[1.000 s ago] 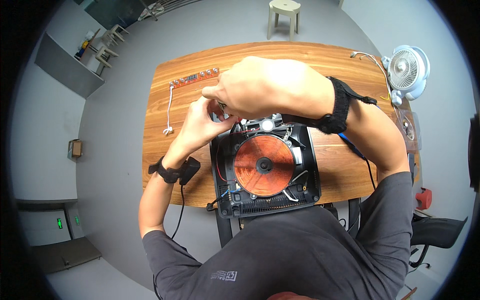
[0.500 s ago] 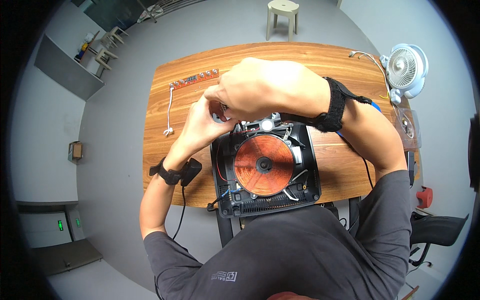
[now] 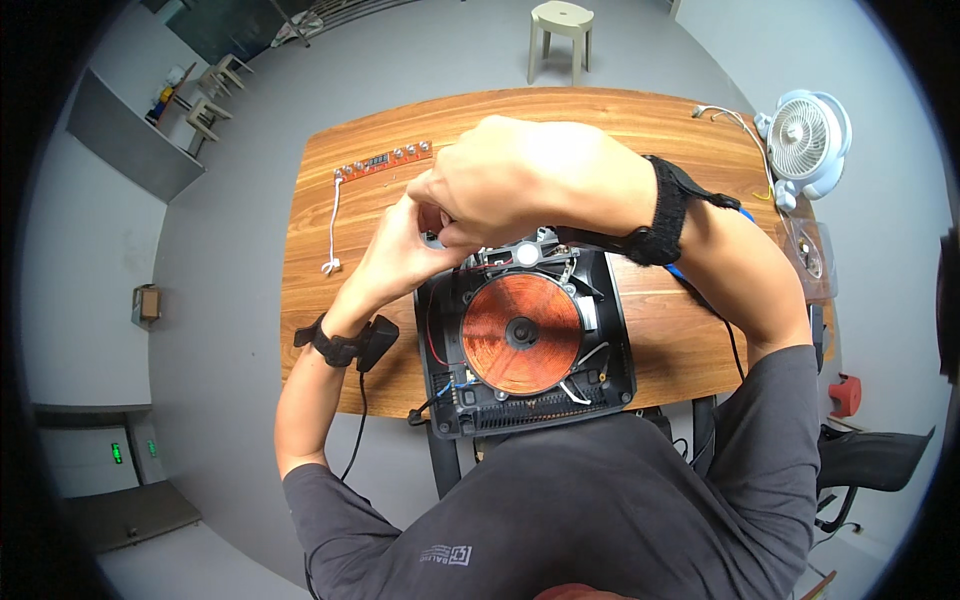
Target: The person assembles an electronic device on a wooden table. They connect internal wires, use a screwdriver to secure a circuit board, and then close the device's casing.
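Observation:
An opened induction cooker base (image 3: 615, 365) in black plastic lies near the table's front edge, its round copper coil (image 3: 498, 350) exposed. A small white disc (image 3: 527, 254) sits on a bracket just beyond the coil. Over the base's far left corner my two hands meet. My left hand (image 3: 398, 255) curves thumb and fingers around something small. My right hand (image 3: 497, 187) reaches across from the right, fingers closed and bent down against the left fingertips. What they pinch is hidden behind the fingers. Thin red, blue and white wires run beside the coil.
On the wooden table (image 3: 660, 355), a red circuit board strip (image 3: 378, 161) with a white cable (image 3: 333, 225) lies at the far left. A white fan (image 3: 804, 133) and a clear plastic box (image 3: 808, 262) stand at the right. Black cords trail from both wrist straps.
The whole view has shifted slightly, with the table and cooker a little further left. Both hands keep nearly the same pose at the corner, the right fingers turned slightly.

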Demonstrator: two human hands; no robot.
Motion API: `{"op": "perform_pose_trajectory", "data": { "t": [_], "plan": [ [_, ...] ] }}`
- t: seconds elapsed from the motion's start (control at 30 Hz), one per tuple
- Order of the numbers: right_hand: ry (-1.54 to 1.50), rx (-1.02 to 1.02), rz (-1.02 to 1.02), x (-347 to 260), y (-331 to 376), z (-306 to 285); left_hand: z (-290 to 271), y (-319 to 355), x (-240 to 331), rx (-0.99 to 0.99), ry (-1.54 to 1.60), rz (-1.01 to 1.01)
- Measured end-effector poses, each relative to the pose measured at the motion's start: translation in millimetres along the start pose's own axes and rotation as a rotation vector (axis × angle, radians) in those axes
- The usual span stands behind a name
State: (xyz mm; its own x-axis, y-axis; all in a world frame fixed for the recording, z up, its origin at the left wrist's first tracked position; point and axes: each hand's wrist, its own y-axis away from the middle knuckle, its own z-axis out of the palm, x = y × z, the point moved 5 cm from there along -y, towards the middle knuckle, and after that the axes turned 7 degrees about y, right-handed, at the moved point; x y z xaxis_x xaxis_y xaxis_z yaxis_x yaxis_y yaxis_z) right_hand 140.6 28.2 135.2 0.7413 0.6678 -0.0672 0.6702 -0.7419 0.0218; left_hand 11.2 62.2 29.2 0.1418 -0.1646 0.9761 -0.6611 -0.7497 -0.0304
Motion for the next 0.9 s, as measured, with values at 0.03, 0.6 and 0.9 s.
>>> {"op": "perform_pose_trajectory", "data": {
  "t": [0.03, 0.6, 0.9],
  "plan": [
    [0.019, 0.064, -0.054, -1, 3, -1, 0, -1, -2, -0.042, -0.061, -0.044],
    [0.058, -0.05, 0.019, -4, -2, 5, -6, -1, -2, -0.072, -0.233, 0.026],
    [0.075, -0.085, 0.066, -2, -9, 7, 1, 1, 4, -0.03, -0.139, 0.066]
  ]
}}
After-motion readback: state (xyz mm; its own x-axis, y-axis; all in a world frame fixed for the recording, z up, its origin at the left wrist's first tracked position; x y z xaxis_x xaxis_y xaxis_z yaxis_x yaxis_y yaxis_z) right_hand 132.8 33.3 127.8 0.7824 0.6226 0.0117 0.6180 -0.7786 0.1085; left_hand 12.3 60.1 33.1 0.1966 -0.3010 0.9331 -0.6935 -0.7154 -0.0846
